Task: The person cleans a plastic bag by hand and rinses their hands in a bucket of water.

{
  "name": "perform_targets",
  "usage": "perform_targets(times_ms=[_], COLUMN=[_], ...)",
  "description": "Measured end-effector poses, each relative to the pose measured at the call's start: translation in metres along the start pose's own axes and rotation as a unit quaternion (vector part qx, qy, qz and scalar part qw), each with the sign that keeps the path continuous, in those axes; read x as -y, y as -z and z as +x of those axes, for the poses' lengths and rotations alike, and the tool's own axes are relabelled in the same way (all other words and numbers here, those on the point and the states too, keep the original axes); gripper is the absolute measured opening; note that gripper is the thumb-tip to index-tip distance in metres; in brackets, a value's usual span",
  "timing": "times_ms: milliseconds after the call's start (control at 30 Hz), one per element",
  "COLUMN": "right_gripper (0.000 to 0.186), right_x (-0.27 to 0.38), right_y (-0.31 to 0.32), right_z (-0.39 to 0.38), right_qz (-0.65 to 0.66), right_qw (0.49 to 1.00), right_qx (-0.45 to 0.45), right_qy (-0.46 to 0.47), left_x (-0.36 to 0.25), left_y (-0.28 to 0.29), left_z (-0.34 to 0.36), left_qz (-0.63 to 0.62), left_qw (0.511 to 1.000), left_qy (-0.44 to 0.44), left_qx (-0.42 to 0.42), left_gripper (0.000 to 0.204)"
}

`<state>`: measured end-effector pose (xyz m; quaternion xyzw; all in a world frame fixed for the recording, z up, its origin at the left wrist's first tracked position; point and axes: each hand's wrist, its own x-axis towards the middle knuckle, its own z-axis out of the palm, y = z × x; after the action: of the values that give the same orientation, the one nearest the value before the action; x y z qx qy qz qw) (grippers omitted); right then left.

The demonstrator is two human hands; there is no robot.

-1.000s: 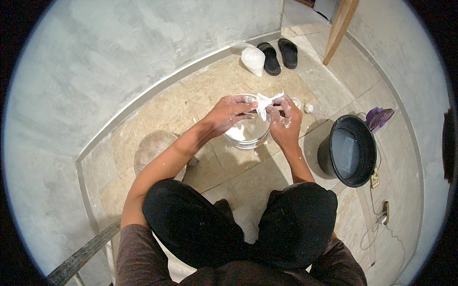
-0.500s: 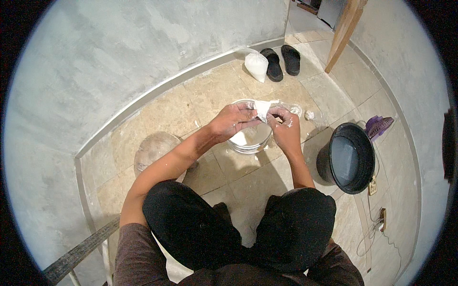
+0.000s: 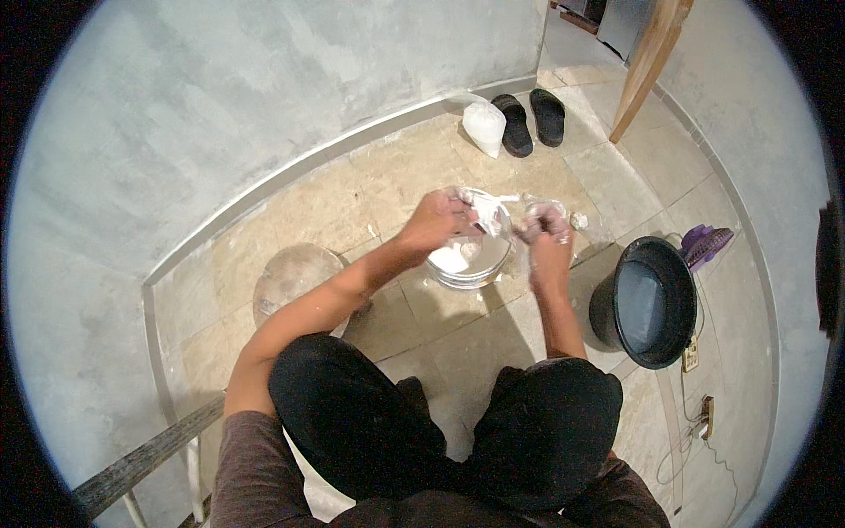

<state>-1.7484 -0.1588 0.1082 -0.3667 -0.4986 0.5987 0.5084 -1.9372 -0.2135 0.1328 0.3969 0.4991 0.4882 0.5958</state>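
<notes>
The right hand (image 3: pixel 547 231), joined to the left on a limp white piece (image 3: pixel 485 213) half a second ago, now stands apart from it, its curled fingers blurred by motion; whether they grip anything cannot be told. The left hand (image 3: pixel 447 214) remains pinched on the crumpled piece, now held at its right above a round container (image 3: pixel 471 282); cloth or plastic, the material is hard to tell. White residue dusts the fingers of both hands. Below the left hand, the container shows a shiny, ridged, curved wall and smooth white matter inside. Just right of the right hand, a rough whitish lump (image 3: pixel 578 220) sits on the floor. Beyond both hands, a clear plastic bag (image 3: pixel 484 128) bulges with white contents beside a pair of black slippers (image 3: pixel 516 128) with broad straps. Farther right of the right hand, a deep black bucket (image 3: pixel 601 308) holds cloudy grey liquid, a purple object (image 3: pixel 706 248) with a patterned surface lying behind it. Left of the left hand, a round, scuffed disc-like surface (image 3: pixel 295 275) stands over beige, marbled tiles (image 3: pixel 387 182).
</notes>
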Motion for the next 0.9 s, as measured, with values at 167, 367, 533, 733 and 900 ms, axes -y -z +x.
perform_targets(times_ms=[167,367,533,733,900], right_gripper=[0.009,0.017,0.016,0.014,0.011], right_x=[0.025,0.035,0.030,0.032,0.022], right_y=[0.005,-0.010,-0.009,-0.014,-0.019], right_z=[0.003,-0.009,-0.007,-0.010,-0.010], right_qz=[-0.091,-0.074,-0.223,-0.243,-0.178], right_qw=[0.994,0.989,0.958,0.952,0.974], right_qx=[0.057,0.112,0.104,0.070,0.061], right_qy=[-0.027,-0.060,0.148,0.170,0.126], left_x=[-0.007,-0.001,-0.001,-0.006,-0.003], left_y=[0.008,-0.002,-0.008,-0.013,-0.008], left_z=[-0.012,-0.006,-0.007,-0.009,-0.006], left_qz=[-0.074,-0.124,-0.120,-0.068,-0.061], left_qw=[0.994,0.989,0.991,0.997,0.997], left_qy=[-0.052,-0.049,-0.049,-0.030,-0.044], left_qx=[0.054,0.065,0.036,-0.013,-0.008], left_gripper=[0.028,0.032,0.036,0.038,0.042])
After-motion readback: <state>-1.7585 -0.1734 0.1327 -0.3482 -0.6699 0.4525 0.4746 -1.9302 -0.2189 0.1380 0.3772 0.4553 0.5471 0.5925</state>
